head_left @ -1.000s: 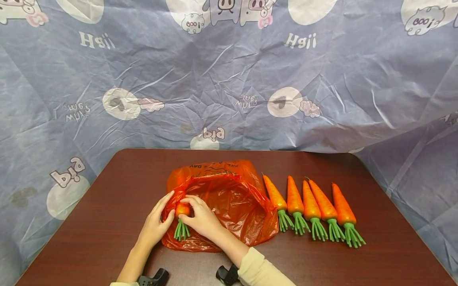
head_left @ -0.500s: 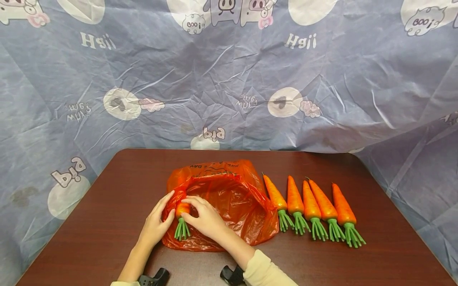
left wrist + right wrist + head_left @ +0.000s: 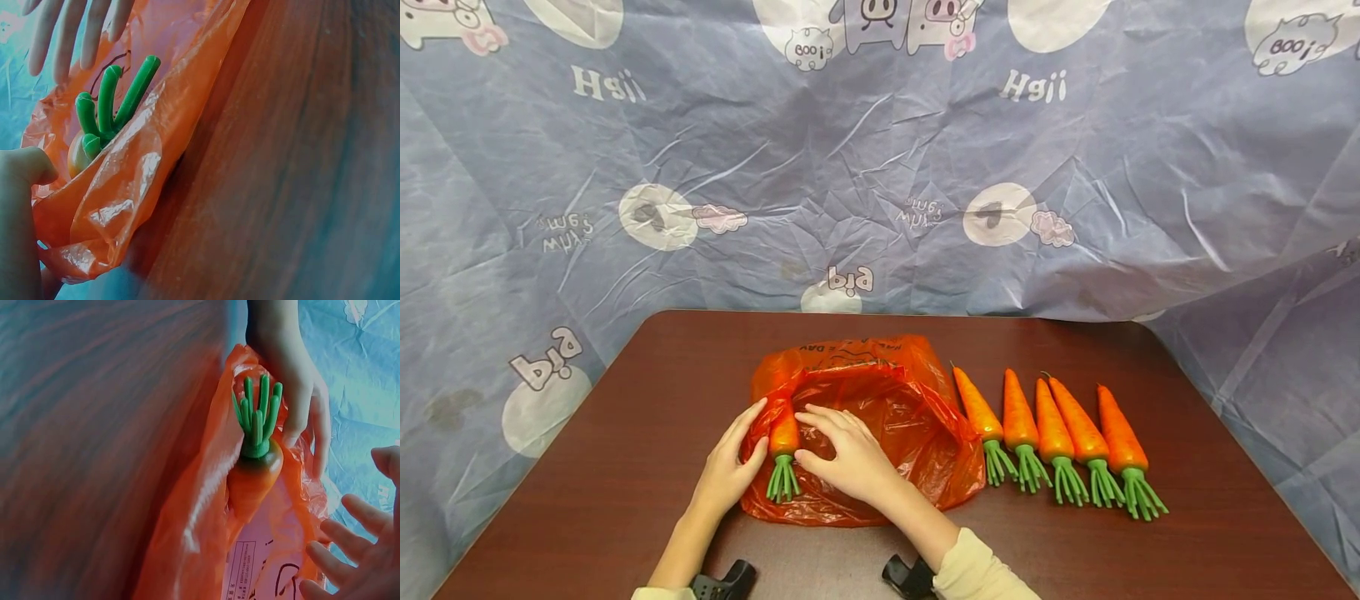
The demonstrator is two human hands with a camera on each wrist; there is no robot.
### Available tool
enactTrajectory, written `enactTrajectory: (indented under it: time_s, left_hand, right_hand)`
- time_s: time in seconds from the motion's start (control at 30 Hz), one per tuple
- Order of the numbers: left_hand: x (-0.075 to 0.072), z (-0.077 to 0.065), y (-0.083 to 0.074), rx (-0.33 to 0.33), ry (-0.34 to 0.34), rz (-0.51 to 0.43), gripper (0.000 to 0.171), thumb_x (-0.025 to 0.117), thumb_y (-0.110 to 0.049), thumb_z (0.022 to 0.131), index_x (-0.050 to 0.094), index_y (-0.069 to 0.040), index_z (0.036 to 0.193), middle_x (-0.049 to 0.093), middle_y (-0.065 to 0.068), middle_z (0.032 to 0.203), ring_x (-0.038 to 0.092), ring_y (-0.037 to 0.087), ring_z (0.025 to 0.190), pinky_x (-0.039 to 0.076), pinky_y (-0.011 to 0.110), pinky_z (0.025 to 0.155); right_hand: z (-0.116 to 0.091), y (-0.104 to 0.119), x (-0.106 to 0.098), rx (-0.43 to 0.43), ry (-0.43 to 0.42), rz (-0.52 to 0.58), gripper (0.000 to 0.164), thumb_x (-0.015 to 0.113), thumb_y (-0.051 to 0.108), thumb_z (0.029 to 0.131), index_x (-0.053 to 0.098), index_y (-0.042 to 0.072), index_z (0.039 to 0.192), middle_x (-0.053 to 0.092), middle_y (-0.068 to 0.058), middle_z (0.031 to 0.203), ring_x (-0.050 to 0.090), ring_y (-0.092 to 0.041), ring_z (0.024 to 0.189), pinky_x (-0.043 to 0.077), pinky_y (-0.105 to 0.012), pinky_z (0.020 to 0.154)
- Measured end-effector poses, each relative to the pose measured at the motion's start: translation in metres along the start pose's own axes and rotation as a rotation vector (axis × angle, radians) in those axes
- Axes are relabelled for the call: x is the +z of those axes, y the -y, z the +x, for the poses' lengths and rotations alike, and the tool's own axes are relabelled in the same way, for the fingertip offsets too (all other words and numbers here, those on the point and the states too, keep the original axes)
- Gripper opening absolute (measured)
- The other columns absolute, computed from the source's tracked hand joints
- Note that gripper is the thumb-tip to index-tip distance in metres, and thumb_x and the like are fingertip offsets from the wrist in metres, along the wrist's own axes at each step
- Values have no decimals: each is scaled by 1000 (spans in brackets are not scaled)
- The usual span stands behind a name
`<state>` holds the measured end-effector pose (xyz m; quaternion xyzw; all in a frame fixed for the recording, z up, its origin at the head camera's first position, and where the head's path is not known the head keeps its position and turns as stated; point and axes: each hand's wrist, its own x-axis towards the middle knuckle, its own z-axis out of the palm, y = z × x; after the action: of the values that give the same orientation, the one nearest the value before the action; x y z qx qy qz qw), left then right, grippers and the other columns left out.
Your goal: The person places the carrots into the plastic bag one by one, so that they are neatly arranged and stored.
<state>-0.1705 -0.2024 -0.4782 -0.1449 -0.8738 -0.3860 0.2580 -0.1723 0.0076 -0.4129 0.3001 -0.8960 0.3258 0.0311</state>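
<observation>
An orange carrot (image 3: 784, 437) with green stalks lies inside the left part of a red plastic bag (image 3: 895, 442), its stalks toward the person. My left hand (image 3: 730, 461) grips the bag's left edge between thumb and fingers; the right wrist view shows this left hand (image 3: 303, 387) beside the carrot (image 3: 253, 481). Just right of the carrot, my right hand (image 3: 853, 460) holds nothing, its fingers spread and apart from it. In the left wrist view, the green stalks (image 3: 107, 103) stick up above the bag's rim (image 3: 125, 187).
Several more carrots (image 3: 1018, 412) lie in a row right of the bag, stalks toward the person. The brown table (image 3: 587, 467) ends at a patterned grey-blue cloth (image 3: 880, 167) behind it. A black wrist device (image 3: 726, 581) shows at the left wrist.
My right hand has let go of the carrot and drawn away to the right, its fingers opening. The left hand stays at the bag's edge, and the carrot lies where it was.
</observation>
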Motion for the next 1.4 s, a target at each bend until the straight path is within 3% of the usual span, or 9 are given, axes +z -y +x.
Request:
enactTrajectory:
  time_s: [0.3, 0.53, 1.0, 1.4]
  left_hand:
    - [-1, -1, -1, -9, 4, 2, 61, 63, -6, 81, 43, -24, 136, 50, 5, 132, 33, -13, 120, 18, -2, 97]
    - [-1, -1, -2, -15, 2, 0, 61, 63, -5, 81, 43, -24, 135, 51, 5, 132, 32, -14, 120, 18, -3, 97]
    - [-1, 2, -2, 8, -3, -2, 62, 64, -4, 80, 43, -23, 136, 51, 6, 132, 31, -14, 121, 18, -2, 98]
    - [0, 1, -2, 2, 1, -6, 61, 63, -4, 81, 44, -22, 135, 51, 6, 132, 31, -15, 121, 18, -2, 98]
  right_hand:
    - [-4, -1, -9, 2, 30, -94, 50, 55, 45, 84, 46, 32, 132, 38, 10, 143, 32, -16, 134, 19, -47, 112]
    - [-8, -4, -15, -24, 6, -161, 50, 53, 49, 83, 46, 36, 131, 35, 11, 144, 31, -17, 134, 19, -46, 112]
    - [-20, -15, -26, -18, -33, -126, 51, 57, 46, 82, 47, 32, 130, 34, 8, 145, 31, -20, 134, 17, -49, 111]
    - [-32, -25, -41, -10, -87, -166, 51, 60, 43, 81, 49, 32, 129, 38, 7, 142, 36, -19, 131, 19, -48, 111]
